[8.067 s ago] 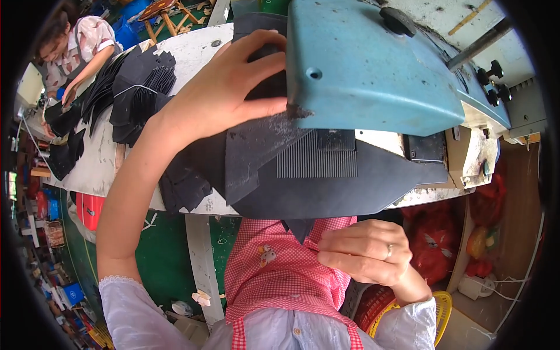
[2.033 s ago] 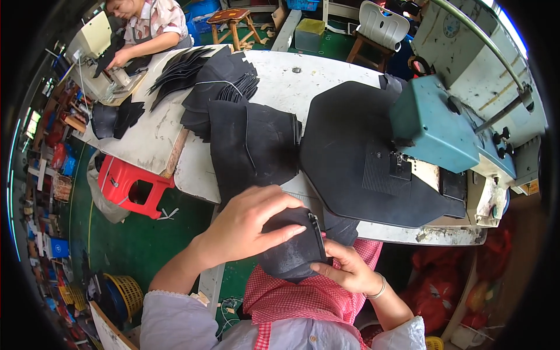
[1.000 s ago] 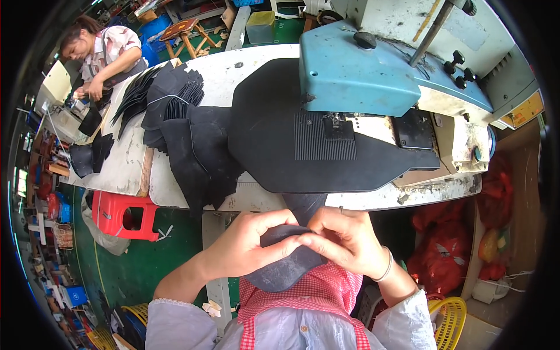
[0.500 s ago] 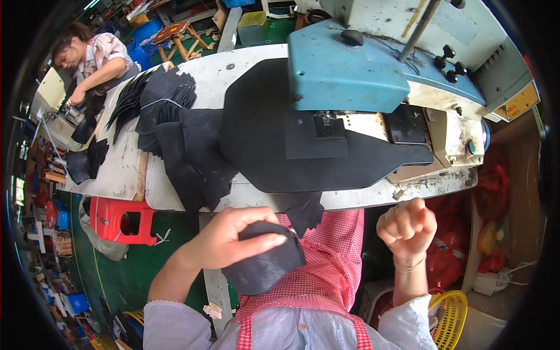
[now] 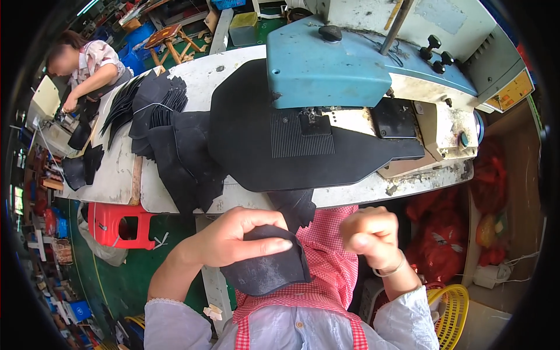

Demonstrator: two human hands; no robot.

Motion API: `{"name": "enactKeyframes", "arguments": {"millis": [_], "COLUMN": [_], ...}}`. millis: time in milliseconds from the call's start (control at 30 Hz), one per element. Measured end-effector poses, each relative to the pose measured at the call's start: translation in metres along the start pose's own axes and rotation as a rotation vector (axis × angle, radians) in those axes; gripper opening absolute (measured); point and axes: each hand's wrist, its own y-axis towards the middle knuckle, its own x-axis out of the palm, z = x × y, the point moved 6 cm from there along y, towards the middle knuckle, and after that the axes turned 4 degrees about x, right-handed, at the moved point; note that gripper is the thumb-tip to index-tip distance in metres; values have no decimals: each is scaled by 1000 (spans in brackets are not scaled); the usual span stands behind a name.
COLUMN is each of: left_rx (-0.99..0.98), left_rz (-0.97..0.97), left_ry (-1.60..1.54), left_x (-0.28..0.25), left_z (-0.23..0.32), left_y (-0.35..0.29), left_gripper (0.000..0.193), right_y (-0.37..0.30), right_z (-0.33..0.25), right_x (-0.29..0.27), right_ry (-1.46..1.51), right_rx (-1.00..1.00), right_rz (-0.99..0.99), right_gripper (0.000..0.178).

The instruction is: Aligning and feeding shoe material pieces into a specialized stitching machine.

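In front of my checked apron, my left hand is closed on a curved black shoe upper piece, thumb on top and fingers underneath. To its right, apart from the piece, my right hand is curled up near the apron's edge. Whether something small sits in its pinch is hidden. Beyond both hands stands a blue and white sewing machine with a wide black bed plate. More black pieces hang over the table edge just past my left hand.
Bundled black pieces and loose ones lie left of the machine on the white table. A red stool is below at left. Red bags and a yellow basket sit at right. A person works at far left.
My right hand has moved left and turned, closer to the black piece. My left hand still holds the piece, now tilted slightly. The whole view has shifted a little.
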Motion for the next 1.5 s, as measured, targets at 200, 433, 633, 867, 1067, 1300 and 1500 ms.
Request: {"name": "enactKeyframes", "arguments": {"millis": [200,433,633,867,1067,1300,1500], "left_rx": [-11,-19,26,1,17,90,185], "left_rz": [91,111,90,132,54,220,336], "left_ry": [-62,-97,52,9,26,81,246], "left_x": [-1,4,8,11,12,4,6], "left_z": [-7,-14,-4,-7,1,13,19], "left_y": [4,12,13,15,21,24,22], "left_gripper": [13,13,12,17,17,16,13], "right_y": [3,14,0,23,13,19,22], "right_z": [-4,-6,35,-9,21,-41,-34], "right_x": [7,34,23,23,12,16,15], "right_ry": [-554,-751,93,-557,127,-718,-850], "right_rx": [247,-63,527,-85,492,-283,-266], "right_rz": [-157,-7,-32,80,101,244,352], "right_gripper": [23,23,30,15,21,21,20]}}
